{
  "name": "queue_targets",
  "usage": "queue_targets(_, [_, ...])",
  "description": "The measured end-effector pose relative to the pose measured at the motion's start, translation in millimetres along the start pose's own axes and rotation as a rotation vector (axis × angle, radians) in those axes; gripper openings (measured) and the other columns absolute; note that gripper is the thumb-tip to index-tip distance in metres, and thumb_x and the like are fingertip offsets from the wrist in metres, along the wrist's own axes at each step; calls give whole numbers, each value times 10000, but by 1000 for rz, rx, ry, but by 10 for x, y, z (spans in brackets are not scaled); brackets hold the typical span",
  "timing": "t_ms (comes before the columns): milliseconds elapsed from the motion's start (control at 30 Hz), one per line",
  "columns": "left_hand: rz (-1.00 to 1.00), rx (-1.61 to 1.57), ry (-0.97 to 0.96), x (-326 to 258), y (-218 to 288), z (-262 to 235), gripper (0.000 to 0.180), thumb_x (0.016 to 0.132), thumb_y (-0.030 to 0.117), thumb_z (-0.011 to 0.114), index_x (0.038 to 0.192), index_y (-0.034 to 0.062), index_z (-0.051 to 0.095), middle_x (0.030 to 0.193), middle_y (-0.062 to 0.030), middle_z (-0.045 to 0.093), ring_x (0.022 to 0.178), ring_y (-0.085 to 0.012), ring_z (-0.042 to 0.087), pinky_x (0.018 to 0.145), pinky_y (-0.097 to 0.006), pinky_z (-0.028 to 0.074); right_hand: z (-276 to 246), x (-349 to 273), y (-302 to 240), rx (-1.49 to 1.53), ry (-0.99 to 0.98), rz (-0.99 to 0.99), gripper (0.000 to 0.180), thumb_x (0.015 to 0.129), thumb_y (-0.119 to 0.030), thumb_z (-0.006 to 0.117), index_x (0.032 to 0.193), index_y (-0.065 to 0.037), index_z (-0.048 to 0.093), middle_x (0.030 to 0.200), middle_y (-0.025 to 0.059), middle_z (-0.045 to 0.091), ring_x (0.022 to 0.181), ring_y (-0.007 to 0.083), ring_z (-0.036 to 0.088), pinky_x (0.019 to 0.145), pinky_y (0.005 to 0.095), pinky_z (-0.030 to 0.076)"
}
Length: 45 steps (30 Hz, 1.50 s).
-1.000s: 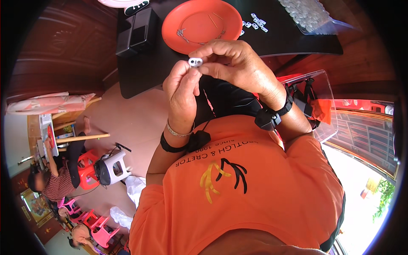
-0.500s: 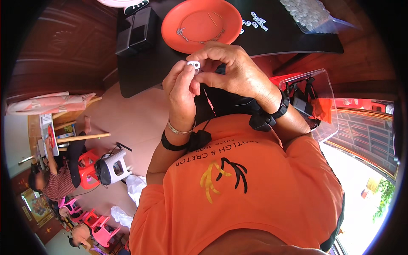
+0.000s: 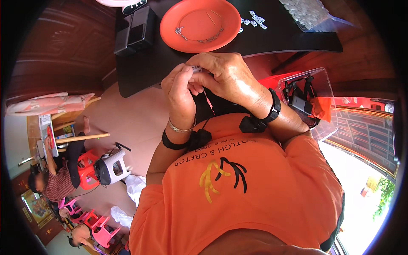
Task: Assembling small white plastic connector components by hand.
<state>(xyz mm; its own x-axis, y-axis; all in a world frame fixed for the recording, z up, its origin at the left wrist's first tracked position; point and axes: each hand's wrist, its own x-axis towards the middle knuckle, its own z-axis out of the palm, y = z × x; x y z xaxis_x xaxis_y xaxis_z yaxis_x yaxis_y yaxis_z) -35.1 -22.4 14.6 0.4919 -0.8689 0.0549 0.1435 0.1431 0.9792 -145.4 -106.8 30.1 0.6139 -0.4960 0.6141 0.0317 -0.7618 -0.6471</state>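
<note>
My left hand (image 3: 180, 87) is closed in a pinch on a small white plastic piece with holes (image 3: 196, 69), held just off the table's near edge. From the right, the thumb and index finger of my right hand (image 3: 231, 78) close on the same piece and hide much of it. Beyond my hands an orange-red plate (image 3: 199, 9) carries small metal screws or pins (image 3: 211, 38) and two thin sticks (image 3: 213, 17). Several similar white pieces (image 3: 254, 21) lie loose to the right of the plate.
The black table (image 3: 293, 44) also bears a black box (image 3: 137, 27) at left and a clear bag of whitish pieces (image 3: 308, 15) at far right. Below its right side stands a clear bin (image 3: 329, 85) holding straps. Two other people and plastic stools (image 3: 87, 168) are at left.
My right hand has shifted slightly down and inward, its fingers closing over the white piece, which now shows less. The left hand keeps its grip.
</note>
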Motion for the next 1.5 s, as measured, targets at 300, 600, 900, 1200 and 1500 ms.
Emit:
queue_targets(300, [13,-39,50,-81,-9,-52,299,903,202,459,671,25,525,561,-8,482,478,-70,429,449,-207,306,-13,12,-31,-20,-112,-46,138,746,-92,701,858,-40,640,738,83,639,668,271,645,586,340,529])
queue_targets(600, [142,-74,-14,-70,111,-13,268,921,187,460,751,-8,529,625,-30,472,522,-101,464,486,-219,342,-253,199,-123,157,-200,-21,231,740,-79,756,948,-27,668,858,85,687,759,207,683,667,271,534])
queue_targets(900, [192,-162,-63,-77,144,-80,260,900,151,465,712,-21,518,619,-34,478,507,-100,445,482,-223,325,-137,153,-119,147,-119,-86,295,705,-140,799,939,-24,662,849,66,688,762,191,685,658,262,540])
queue_targets(1200, [172,-147,-49,-110,155,-77,272,889,181,468,707,-14,523,596,-36,473,508,-102,446,487,-230,335,-94,89,-138,56,-34,-166,255,719,-176,774,902,-40,660,798,64,673,681,226,669,579,290,533])
queue_targets(1500, [161,-166,-40,-110,162,-69,258,885,168,472,700,-6,516,585,-28,467,511,-95,439,490,-225,331,-109,101,-156,96,-45,-140,241,729,-159,765,921,-45,674,825,74,680,693,239,669,582,297,533])
